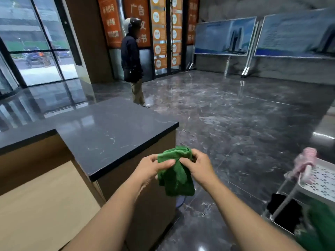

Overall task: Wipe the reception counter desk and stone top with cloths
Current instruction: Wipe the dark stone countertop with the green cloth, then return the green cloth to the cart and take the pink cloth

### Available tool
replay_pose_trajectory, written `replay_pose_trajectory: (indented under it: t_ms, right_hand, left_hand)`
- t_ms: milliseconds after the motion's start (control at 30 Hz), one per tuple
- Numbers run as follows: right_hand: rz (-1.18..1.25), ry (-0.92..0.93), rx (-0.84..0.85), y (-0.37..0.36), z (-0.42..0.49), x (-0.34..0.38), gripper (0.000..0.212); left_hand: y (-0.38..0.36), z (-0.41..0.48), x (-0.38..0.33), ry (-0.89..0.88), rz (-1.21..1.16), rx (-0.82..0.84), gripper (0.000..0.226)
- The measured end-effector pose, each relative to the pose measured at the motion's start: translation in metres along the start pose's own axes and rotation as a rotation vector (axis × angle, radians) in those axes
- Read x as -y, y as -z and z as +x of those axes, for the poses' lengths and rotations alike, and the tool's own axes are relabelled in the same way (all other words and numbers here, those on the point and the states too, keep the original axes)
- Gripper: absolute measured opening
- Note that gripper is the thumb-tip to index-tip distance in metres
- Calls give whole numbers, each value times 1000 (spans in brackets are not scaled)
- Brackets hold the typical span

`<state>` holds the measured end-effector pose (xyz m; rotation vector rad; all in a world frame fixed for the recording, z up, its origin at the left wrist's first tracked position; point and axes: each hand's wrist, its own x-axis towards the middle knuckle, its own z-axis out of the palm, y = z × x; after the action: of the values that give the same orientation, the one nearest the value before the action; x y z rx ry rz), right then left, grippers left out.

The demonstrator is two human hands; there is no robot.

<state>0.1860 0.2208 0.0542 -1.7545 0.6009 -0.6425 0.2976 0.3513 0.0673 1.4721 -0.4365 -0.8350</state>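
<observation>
Off the near corner of the dark polished stone top point(108, 134), the green microfibre cloth point(175, 175) is held in the air by both hands, roughly level with the slab edge. It looks clear of the slab, not touching.

- Left hand point(151, 168): thumb and fingers pinch the cloth's upper left edge.
- Right hand point(198, 165): fingertips pinch the bunched top fold on the right side.
- Both grips are narrow and hold fabric only. The lower half of the cloth hangs loose below the hands.

Handling, my read:
- Light and fully limp; it droops wherever it isn't held.
- The nap looks grippy, so it's unlikely to slip out of a pinch. Nothing fragile.
- Wet or dry: cannot tell.
- It's doubled and creased now, so it needs flattening into a pad before it gives useful contact area.
- Best hold for wiping: palm flat on the folded pad, fingers spread. An edge pinch would just drag a tail.
- For refolding: take opposite edges or corners, roughly as the hands sit now.

The stone looks hard, glossy and low friction, so the cloth should glide. The pale wooden desk surface point(41, 196) sits lower, left of the slab. No wiping stroke has started; the cloth is off both surfaces.

A spare pink cloth point(304, 160) is draped on the rail of the white perforated cart point(324, 180), well apart on the right.
</observation>
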Motion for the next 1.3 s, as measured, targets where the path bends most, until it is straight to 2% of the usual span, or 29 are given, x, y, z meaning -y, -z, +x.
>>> replay_pose_trajectory:
  t_ms: [67, 133, 233, 400, 533, 667, 800, 1067, 1200, 1300]
  right_hand:
    - [-42, -29, -99, 26, 1, -10, 16]
    - [-82, -59, -171, 54, 1, -18, 10]
    - [-191, -114, -291, 105, -5, -29, 17]
    - [-444, -222, -439, 184, -21, -53, 28]
    - [-551, -301, -558, 242, -43, -80, 29]
    - [-519, -378, -685, 300, -72, -106, 22]
    - [-504, -488, -757, 349, -86, -133, 19]
    - [-529, -663, -762, 419, -69, -162, 29]
    - [-540, -746, -747, 430, -59, -171, 28]
    - [-599, -809, -707, 436, -51, -176, 29]
  left_hand:
    - [-29, 13, 4, 38, 10, 89, 29]
    - [-59, 27, 7, -4, 34, 80, 21]
    - [-116, 47, 12, -110, 75, 103, 24]
    - [-212, 65, 22, -404, 310, 181, 29]
    - [-280, 70, 34, -490, 488, 296, 28]
    - [-344, 71, 50, -554, 617, 501, 28]
    - [-404, 76, 62, -524, 706, 646, 30]
    - [-489, 100, 81, -433, 786, 605, 35]
    - [-512, 106, 88, -388, 856, 651, 24]
    - [-516, 110, 94, -395, 938, 746, 32]
